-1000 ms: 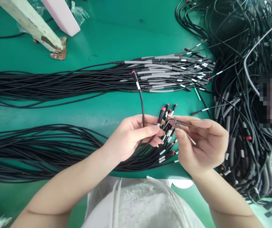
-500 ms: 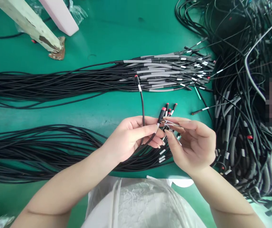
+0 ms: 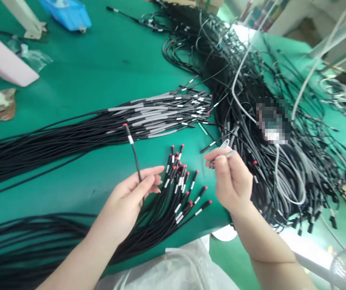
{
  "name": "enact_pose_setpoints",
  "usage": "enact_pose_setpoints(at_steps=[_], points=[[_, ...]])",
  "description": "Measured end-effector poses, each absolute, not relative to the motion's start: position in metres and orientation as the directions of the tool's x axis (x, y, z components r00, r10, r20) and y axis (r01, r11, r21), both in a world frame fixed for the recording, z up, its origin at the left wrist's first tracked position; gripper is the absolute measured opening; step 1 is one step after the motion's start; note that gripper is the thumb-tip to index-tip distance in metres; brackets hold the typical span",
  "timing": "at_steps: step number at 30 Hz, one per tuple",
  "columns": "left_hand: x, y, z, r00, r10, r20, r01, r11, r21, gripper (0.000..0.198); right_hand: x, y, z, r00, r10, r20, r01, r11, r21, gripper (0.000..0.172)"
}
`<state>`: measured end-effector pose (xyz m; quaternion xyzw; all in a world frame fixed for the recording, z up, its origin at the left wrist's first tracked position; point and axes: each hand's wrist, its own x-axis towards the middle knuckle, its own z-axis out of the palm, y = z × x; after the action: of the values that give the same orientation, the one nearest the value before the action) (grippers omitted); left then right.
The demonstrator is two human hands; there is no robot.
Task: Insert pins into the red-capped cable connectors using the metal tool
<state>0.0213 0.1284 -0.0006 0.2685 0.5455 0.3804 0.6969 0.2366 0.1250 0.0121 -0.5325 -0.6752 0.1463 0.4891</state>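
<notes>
Left hand [image 3: 130, 194] pinches red-tipped black cable [image 3: 135, 158] above desk [image 3: 100, 52], beside bunched cable ends [image 3: 181, 181]; right hand [image 3: 232, 179] pinches scissor-like tool [image 3: 226, 143], apart; seemingly single-cable handling, next move calling for steady pinch

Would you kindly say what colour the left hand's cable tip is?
The cable tip is red, seen best in the head view.

Def a wiring workshop: labelled cable bundles [image 3: 163, 213] along the green table [image 3: 100, 80], huge cable heap [image 3: 266, 161] towards its right side.
</notes>
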Motion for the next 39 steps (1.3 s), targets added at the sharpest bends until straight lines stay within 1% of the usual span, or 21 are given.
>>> enact_pose_setpoints(at_steps=[2,5,7,9,11,14,16,22,24,26,28,31,33,39], points=[[0.023,0.129,0.003,0.113,0.807,-0.579,-0.276,0.585,0.762,0.035,0.274,0.129,0.018,0.137,0.855,0.501,0.667,0.294,-0.684,0.028],[0.027,0.129,0.01,0.101,0.798,-0.593,-0.314,0.592,0.743,0.034,0.348,0.137,0.019,0.219,0.819,0.529,0.765,0.193,-0.615,0.032],[0.029,0.129,0.013,0.099,0.801,-0.59,-0.315,0.588,0.745,0.034,0.398,0.141,0.016,0.311,0.809,0.499,0.829,0.027,-0.559,0.036],[0.031,0.129,0.012,0.109,0.802,-0.587,-0.32,0.588,0.743,0.034,0.439,0.143,0.012,0.401,0.81,0.427,0.841,-0.14,-0.523,0.042],[0.032,0.13,0.007,0.125,0.79,-0.6,-0.331,0.604,0.725,0.031,0.466,0.145,0.009,0.439,0.813,0.382,0.83,-0.204,-0.518,0.046],[0.033,0.133,-0.002,0.152,0.765,-0.626,-0.353,0.634,0.688,0.024,0.483,0.152,0.007,0.438,0.844,0.309,0.81,-0.222,-0.544,0.047],[0.033,0.135,-0.006,0.18,0.761,-0.624,-0.354,0.642,0.681,0.023,0.489,0.161,0.007,0.452,0.853,0.262,0.784,-0.24,-0.573,0.045],[0.032,0.137,-0.008,0.269,0.794,-0.545,-0.366,0.607,0.705,0.035,0.515,0.197,0.004,0.637,0.745,0.199,0.616,-0.336,-0.712,0.028],[0.03,0.138,-0.012,0.315,0.801,-0.509,-0.401,0.599,0.693,0.03,0.522,0.206,0.002,0.67,0.727,0.15,0.552,-0.352,-0.756,0.03],[0.029,0.139,-0.018,0.385,0.786,-0.484,-0.427,0.616,0.662,0.02,0.525,0.212,0.0,0.681,0.727,0.087,0.498,-0.373,-0.783,0.035],[0.027,0.14,-0.026,0.458,0.757,-0.466,-0.438,0.648,0.623,0.012,0.525,0.216,-0.001,0.674,0.738,0.025,0.458,-0.392,-0.798,0.036],[0.027,0.138,-0.036,0.545,0.715,-0.437,-0.441,0.688,0.576,0.014,0.522,0.219,-0.002,0.651,0.758,-0.04,0.421,-0.404,-0.812,0.034],[0.027,0.136,-0.04,0.572,0.704,-0.421,-0.442,0.697,0.565,0.017,0.52,0.22,-0.002,0.647,0.761,-0.053,0.413,-0.408,-0.814,0.036],[0.031,0.132,-0.045,0.561,0.709,-0.426,-0.437,0.691,0.576,0.017,0.517,0.222,-0.002,0.677,0.735,-0.037,0.427,-0.433,-0.794,0.045]])
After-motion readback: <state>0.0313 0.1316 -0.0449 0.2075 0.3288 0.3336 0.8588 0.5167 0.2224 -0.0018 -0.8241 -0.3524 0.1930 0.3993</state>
